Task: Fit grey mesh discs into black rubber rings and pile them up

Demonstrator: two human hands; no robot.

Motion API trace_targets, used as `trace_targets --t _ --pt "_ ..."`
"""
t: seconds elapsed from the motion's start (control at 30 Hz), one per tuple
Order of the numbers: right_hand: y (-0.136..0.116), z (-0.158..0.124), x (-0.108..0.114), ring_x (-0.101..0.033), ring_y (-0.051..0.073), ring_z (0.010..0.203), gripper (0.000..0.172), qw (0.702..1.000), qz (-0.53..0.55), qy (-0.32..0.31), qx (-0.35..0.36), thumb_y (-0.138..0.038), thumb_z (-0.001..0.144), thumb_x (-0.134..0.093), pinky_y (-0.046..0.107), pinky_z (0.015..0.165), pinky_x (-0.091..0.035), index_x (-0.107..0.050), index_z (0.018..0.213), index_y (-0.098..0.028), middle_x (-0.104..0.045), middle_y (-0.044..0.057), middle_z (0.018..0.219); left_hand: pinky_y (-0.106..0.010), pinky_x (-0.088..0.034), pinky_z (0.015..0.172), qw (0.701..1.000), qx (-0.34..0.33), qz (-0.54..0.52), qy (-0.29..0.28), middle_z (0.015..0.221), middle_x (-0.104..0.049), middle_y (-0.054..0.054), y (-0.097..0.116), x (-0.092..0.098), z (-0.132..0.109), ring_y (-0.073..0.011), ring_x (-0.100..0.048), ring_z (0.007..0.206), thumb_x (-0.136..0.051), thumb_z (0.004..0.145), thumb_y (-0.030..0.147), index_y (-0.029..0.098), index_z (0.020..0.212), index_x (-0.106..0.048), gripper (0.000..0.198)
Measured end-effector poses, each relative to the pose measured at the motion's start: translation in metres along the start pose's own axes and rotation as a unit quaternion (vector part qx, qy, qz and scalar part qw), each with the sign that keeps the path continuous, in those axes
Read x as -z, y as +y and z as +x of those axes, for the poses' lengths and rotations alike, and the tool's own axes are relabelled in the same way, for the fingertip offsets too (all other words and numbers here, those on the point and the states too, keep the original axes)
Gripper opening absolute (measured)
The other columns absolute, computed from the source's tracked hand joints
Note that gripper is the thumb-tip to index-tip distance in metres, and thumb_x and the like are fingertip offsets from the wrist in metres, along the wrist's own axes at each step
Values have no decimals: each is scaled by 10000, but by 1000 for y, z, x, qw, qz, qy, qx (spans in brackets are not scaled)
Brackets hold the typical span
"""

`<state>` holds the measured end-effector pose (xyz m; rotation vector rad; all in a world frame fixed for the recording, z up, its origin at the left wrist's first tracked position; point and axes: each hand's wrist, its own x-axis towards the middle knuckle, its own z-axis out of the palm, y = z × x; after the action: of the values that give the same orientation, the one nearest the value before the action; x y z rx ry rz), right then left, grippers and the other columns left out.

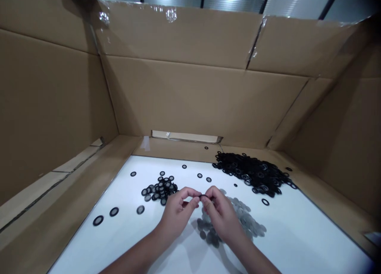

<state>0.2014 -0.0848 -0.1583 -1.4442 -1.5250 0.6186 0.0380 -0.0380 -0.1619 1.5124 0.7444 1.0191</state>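
The left hand (pixel 177 214) and right hand (pixel 222 215) hold a small black ring (pixel 203 196) in a closed fingertip grip, with a heap of black rings (pixel 253 173) at 1 o'clock.

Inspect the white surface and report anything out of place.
Loose round black rings lie apart from the big black heap on the white surface; one sits off it on the brown cardboard, looking spilled.
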Motion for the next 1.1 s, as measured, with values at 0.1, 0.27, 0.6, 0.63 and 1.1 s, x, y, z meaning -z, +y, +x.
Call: trace_targets --t 0.1,0.27,0.6,0.63,1.1 --pt "2 0 3 -456 139 585 317 999 30 -18 -19 -463 985 -507 262 553 -348 -468 781 -224 -517 -34 643 -305 -596 741 999 -4 -12 -30 1015 -666 -82 5 5 4 -205 -648 929 -653 893 350 166 886 -694 189" --pt "1 1 9 -498 137 594 302 990 90 -84 -65 -460 959 -573 259 567 -367 -523 792 -213 -574 -27 641 -254 -534 632 988 63 -24 -141 772 -668 -38 11 22 12 -145 -625 711 -717 835 315 140 875 -693 181" --pt "-1 6 -1 -498 127 577 360 971 220 -46 -87 -537 875 -673 238 511 -405 -584 807 -195 -578 -10 681 -309 -564 740 982 121 -122 -73 763 -733 -67 8 9 11 -171 -703 729 -802 773 435 131 817 -635 350" --pt "-1 6 -2 -489 123 570 368 970 222 -44 -87 -547 876 -668 235 504 -400 -578 804 -197 -561 -16 675 -316 -569 746 983 116 -122 -78 777 -732 -69 7 10 11 -177 -705 743 -793 781 441 132 828 -640 348" --pt "5 -1 -4 -484 138 607 388 990 101 -77 -60 -579 973 -493 253 543 -402 -530 860 -210 -530 -8 733 -228 -442 631 996 -23 80 -42 685 -610 -7 2 14 9 -133 -561 655 -649 811 210 162 737 -619 94"
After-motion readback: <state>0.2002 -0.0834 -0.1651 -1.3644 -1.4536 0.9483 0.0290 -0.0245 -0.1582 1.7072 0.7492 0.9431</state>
